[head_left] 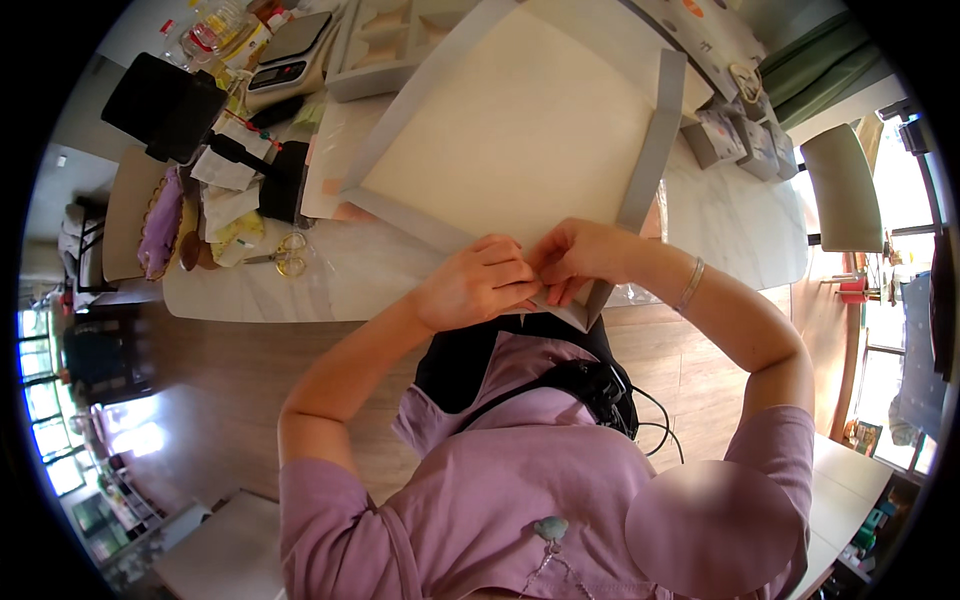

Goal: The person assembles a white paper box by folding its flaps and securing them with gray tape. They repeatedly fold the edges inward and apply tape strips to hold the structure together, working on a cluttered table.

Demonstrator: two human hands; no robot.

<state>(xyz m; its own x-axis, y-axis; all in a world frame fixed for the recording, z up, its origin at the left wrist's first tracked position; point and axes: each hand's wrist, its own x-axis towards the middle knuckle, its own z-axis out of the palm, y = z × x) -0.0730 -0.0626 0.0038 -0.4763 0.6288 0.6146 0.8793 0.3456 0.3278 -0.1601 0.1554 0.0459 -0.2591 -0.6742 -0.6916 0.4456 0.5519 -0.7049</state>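
Note:
A large shallow cardboard box (510, 130) with grey side walls and a cream inside lies tilted over the near edge of the table, one corner toward my body. At its near wall, close to that corner, my left hand (478, 285) has its fingers bent and pressed on the edge. Right beside it, my right hand (580, 255) reaches over the inside of the wall, fingers curled and pinching near the same spot. The two hands almost touch. My fingers hide exactly what lies between the fingertips.
On the marble-look table (730, 225), gold-handled scissors (290, 255) and a black stand (285, 180) are at the left. A kitchen scale (280, 75) and a divided grey tray (385, 45) are farther back. Small grey boxes (740, 140) stand at the right.

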